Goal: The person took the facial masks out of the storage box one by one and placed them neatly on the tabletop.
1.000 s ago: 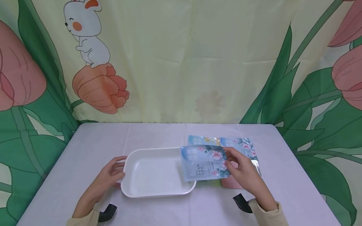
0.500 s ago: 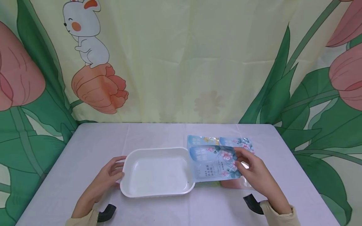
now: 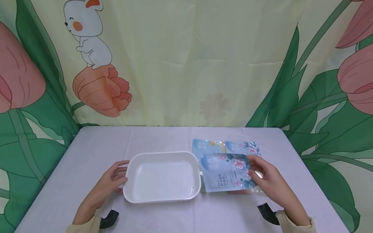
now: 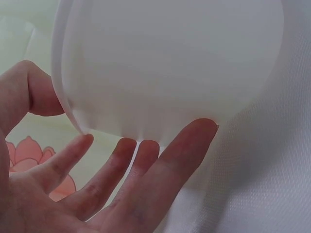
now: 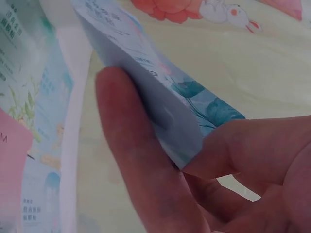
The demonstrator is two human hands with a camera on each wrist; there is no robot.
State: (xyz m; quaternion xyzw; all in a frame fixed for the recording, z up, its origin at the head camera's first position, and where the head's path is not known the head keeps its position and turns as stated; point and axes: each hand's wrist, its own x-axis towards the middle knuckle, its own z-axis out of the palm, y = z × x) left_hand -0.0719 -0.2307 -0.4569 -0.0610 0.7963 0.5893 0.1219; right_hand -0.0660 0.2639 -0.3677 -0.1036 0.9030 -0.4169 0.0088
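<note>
My right hand (image 3: 266,178) pinches the right edge of a flat blue face mask packet (image 3: 227,173) printed with pink flowers. In the right wrist view the packet (image 5: 160,87) is seen nearly edge-on, between the thumb and a straight finger (image 5: 129,131). It is held above other packets, partly hiding them. Two blue packets, one at left (image 3: 204,145) and one at right (image 3: 244,147), show behind it. My left hand (image 3: 107,184) touches the left end of a white rectangular tray (image 3: 190,158). In the left wrist view its spread fingertips rest against the tray's outer wall (image 4: 160,77).
A white cloth covers the table (image 3: 151,220). In the right wrist view a pink packet (image 5: 14,160) lies among the others. A printed curtain (image 3: 175,64) with flowers and a rabbit hangs behind the table's far edge. The tray's inside shows no contents.
My right hand has moved to the right and slightly nearer with the packet, away from above the tray's right end. The left hand and the tray have stayed nearly still.
</note>
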